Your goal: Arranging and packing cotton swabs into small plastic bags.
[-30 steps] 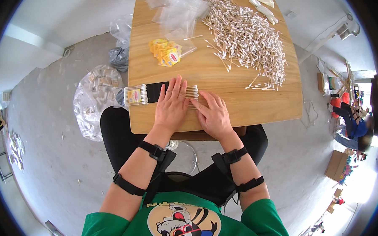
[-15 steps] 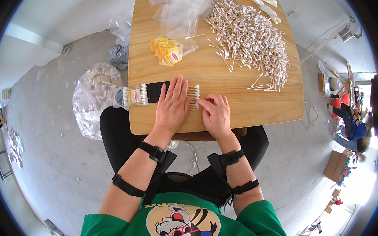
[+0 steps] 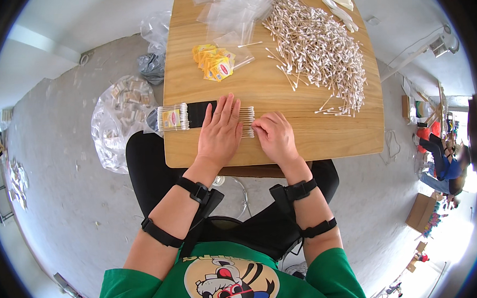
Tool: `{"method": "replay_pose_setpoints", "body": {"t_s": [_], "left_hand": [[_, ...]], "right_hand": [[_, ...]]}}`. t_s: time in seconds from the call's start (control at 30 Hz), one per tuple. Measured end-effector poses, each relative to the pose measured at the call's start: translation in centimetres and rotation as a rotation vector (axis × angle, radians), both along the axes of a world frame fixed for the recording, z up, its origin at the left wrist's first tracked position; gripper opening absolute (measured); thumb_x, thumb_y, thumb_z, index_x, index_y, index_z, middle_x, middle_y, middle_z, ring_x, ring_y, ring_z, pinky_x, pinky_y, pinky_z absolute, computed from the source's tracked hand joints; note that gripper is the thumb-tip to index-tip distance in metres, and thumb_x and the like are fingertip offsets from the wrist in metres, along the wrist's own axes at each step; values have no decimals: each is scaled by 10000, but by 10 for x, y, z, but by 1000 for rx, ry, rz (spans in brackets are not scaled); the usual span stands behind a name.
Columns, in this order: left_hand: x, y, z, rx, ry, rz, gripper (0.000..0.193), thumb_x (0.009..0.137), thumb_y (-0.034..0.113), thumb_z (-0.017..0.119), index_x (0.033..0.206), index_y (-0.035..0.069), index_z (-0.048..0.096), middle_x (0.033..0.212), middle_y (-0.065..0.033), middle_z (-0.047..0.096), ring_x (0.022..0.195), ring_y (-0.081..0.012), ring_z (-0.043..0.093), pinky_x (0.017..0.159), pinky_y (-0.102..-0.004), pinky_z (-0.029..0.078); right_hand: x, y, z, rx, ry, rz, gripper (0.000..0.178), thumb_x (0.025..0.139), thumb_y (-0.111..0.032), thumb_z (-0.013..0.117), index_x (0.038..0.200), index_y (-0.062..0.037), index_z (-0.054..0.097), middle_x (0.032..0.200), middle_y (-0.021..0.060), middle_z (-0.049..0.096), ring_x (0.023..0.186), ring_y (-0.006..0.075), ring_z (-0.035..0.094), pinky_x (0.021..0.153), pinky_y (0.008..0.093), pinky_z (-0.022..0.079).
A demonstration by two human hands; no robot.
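Note:
My left hand [image 3: 221, 129] lies flat, fingers stretched, over a row of cotton swabs [image 3: 246, 116] and the right end of a black strip [image 3: 198, 114]. The swab tips stick out past its right side. Just right of those tips is my right hand [image 3: 276, 136], its fingers curled and thumb pressed to the index finger at the row's edge; whatever lies in the pinch is too small to make out. At the strip's left end sits a clear pack of swabs [image 3: 173, 118] with a yellow card inside, near the table's left edge.
A big heap of loose cotton swabs [image 3: 319, 55] covers the table's far right. Yellow cards [image 3: 213, 62] lie in a pile at far left, with clear plastic bags [image 3: 232, 13] behind. On the floor to the left stands a clear sack [image 3: 123, 127] of packs.
My right hand has shifted slightly to the right and its fingers have curled in more. My left hand stays flat over the swabs. The view has moved a little.

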State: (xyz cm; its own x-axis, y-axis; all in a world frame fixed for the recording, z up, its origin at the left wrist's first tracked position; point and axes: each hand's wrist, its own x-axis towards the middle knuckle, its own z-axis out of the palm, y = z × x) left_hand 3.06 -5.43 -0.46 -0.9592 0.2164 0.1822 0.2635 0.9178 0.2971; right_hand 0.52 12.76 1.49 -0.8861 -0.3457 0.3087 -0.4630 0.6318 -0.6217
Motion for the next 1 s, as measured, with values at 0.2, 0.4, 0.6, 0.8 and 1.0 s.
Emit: {"method": "replay_pose_setpoints", "body": {"t_s": [0.2, 0.4, 0.6, 0.8, 1.0], "left_hand": [[0, 0, 2, -2, -4, 1, 569, 1003, 285, 531, 1505, 35, 437, 1605, -129, 370, 1499, -264, 334, 1225, -472, 245], [1, 0, 3, 33, -3, 3, 561, 1005, 255, 534, 1510, 35, 425, 1605, -127, 364, 1498, -267, 332, 1220, -470, 250], [0, 1, 2, 40, -13, 2, 560, 1013, 262, 527, 1516, 41, 421, 1603, -124, 373, 1497, -268, 334, 1216, -475, 260], [0, 0, 0, 31, -19, 11, 555, 1017, 261, 521, 1516, 41, 423, 1603, -126, 372, 1495, -272, 339, 1213, -479, 265], [0, 0, 1, 38, 6, 8, 552, 1014, 258, 523, 1512, 40, 429, 1603, -116, 375, 1493, -273, 341, 1213, -479, 265]], "right_hand": [[-4, -2, 11, 248, 36, 133, 52, 808, -63, 660, 856, -84, 657, 855, 51, 612, 863, 269, 614, 705, 381, 554], [-1, -9, 13, 506, 93, 163, 49, 808, -88, 637, 850, -74, 615, 887, 58, 595, 904, 257, 612, 704, 380, 561], [1, -7, -3, 246, -17, 2, 31, 856, -82, 647, 868, -80, 618, 867, 96, 587, 875, 307, 613, 719, 403, 540], [4, 2, 2, -104, -170, -99, 15, 887, -47, 632, 892, -43, 618, 851, 134, 595, 862, 358, 604, 747, 458, 505], [9, 4, 7, 106, -123, 1, 19, 894, -40, 625, 912, -39, 618, 862, 137, 600, 861, 356, 606, 736, 467, 511]]}}
